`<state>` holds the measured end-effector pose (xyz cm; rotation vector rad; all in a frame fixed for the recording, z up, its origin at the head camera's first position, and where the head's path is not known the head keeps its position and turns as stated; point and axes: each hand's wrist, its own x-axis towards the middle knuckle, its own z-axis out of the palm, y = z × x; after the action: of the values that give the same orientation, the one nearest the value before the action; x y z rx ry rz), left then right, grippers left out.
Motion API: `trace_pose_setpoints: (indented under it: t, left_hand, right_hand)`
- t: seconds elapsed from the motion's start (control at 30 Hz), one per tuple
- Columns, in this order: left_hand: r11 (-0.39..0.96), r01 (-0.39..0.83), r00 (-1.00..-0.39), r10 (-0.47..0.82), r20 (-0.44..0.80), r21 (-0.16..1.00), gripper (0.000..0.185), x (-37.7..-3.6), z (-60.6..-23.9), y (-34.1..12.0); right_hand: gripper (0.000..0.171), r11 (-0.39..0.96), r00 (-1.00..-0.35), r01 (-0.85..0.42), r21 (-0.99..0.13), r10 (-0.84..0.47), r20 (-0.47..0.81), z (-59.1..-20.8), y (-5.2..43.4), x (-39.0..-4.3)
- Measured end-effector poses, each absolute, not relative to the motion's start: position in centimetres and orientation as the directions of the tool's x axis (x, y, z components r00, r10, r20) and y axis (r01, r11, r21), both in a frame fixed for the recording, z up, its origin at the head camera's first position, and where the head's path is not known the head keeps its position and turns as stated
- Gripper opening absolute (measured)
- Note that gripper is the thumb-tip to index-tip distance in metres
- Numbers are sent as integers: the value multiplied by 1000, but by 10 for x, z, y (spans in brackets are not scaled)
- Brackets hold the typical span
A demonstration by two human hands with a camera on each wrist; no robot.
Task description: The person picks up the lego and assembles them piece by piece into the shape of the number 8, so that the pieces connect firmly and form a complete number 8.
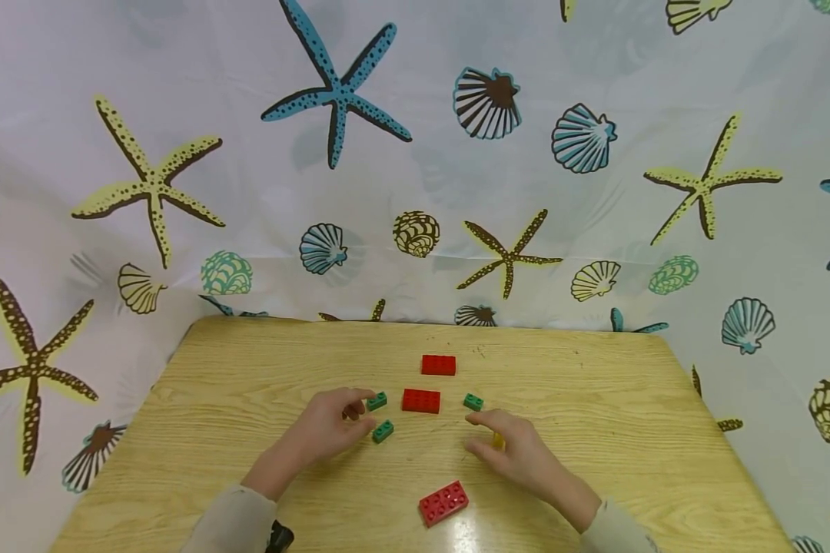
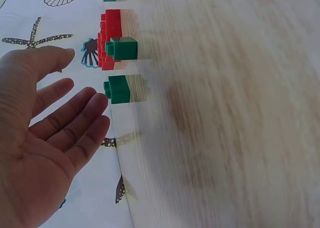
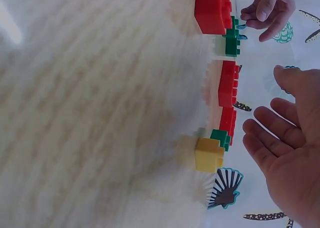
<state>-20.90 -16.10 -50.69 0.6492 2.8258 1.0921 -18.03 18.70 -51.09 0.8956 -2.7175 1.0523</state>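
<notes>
Two small green bricks, a farther one (image 1: 376,401) and a nearer one (image 1: 383,431), stand by the fingertips of my left hand (image 1: 330,424). That hand holds nothing, its fingers loosely bent in the left wrist view. My right hand (image 1: 515,449) hovers over a small yellow brick (image 3: 209,155), which it mostly hides in the head view. Its fingers are relaxed and grip nothing. Just beyond it stands another green brick (image 1: 473,402). Between the hands lies a red brick (image 1: 421,401), with a second red brick (image 1: 439,365) behind. A third red brick (image 1: 445,503) lies nearest me, set at an angle.
The bricks stand on a wooden table (image 1: 581,384) with rounded far corners. A white curtain (image 1: 415,177) printed with starfish and shells hangs behind the table and along its sides. A small black object (image 1: 280,536) shows at my left sleeve.
</notes>
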Motion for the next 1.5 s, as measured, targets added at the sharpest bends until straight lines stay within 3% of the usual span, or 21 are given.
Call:
trace_pose_setpoints:
  t: [0.47, 0.83, 1.2, 1.5]
  left_hand:
    - [655, 368, -901, 425, 80, 660, 45, -208, -521, -155]
    - [677, 344, -896, 445, 11, 651, 49, -208, -525, -150]
    - [672, 359, -886, 464, 8, 648, 49, -209, -525, -145]
    - [667, 363, -871, 491, -16, 651, 47, -210, -525, -142]
  right_hand:
    - [33, 490, -741, -627, -606, -616, 269, -534, 190, -167]
    - [33, 492, -734, -573, -656, -663, 144, -537, 192, -159]
    - [33, 427, -684, -632, -647, -700, 206, -543, 192, -157]
    - [26, 446, -695, -631, -635, -688, 208, -541, 189, -157]
